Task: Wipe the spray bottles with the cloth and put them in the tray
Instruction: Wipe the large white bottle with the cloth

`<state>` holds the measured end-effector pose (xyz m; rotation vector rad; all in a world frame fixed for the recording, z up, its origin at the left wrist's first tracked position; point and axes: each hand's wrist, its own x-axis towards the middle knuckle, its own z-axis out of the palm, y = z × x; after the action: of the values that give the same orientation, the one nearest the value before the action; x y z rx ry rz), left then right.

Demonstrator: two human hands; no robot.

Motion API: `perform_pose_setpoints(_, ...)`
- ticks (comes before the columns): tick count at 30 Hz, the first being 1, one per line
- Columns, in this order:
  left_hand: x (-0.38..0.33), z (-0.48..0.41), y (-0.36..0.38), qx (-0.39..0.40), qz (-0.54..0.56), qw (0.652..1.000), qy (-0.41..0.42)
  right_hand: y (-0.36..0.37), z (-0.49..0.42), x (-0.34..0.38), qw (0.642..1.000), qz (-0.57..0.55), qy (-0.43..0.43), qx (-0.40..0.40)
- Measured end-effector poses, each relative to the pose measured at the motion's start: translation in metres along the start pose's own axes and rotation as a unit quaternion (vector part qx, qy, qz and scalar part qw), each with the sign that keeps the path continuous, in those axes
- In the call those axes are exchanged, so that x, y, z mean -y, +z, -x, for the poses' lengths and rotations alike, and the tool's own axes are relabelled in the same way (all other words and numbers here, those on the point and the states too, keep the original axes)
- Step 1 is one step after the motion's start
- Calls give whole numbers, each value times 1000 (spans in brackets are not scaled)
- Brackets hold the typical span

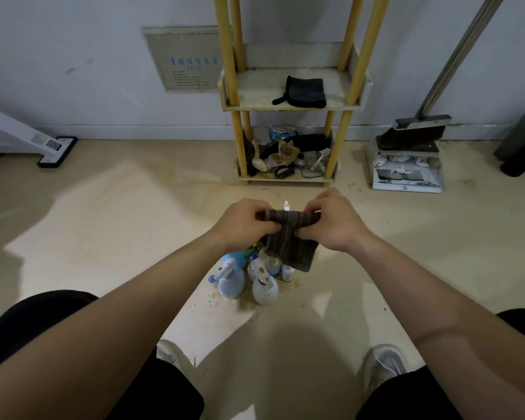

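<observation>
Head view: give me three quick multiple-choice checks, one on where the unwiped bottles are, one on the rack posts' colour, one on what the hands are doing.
1. Where do the spray bottles stand?
A. On the floor below the hands
B. On the rack's upper shelf
C. In the dustpan

2. What colour are the posts of the rack?
A. Red
B. Yellow
C. Black

3. What are both hands doing?
A. Resting on the knees
B. Holding a broom
C. Holding the striped cloth

Answers: 1 A, they cluster on the floor under the cloth. 2 B, all the posts are yellow. 3 C, the left hand and the right hand each pinch the cloth's top.
</observation>
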<state>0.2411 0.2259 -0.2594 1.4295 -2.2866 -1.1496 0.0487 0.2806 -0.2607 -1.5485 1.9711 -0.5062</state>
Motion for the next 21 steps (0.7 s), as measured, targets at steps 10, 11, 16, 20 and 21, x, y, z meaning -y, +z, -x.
perform_pose_setpoints(10,32,-44,41,-63,75,988,-121,2,-4,-72,980,-142,132,-43)
perform_pose_setpoints(11,39,-49,49,-60,46,988,-133,6,-6,-81,981,-122,145,-46)
perform_pose_setpoints(16,51,-77,83,-35,-51,986,-156,29,-21,-112,979,-87,175,-62)
perform_pose_setpoints(20,56,-110,103,-41,-98,981,-164,50,-42,-129,979,-89,175,-47)
perform_pose_setpoints(21,59,-117,108,-40,-113,979,-166,54,-48,-134,979,-88,176,-43)
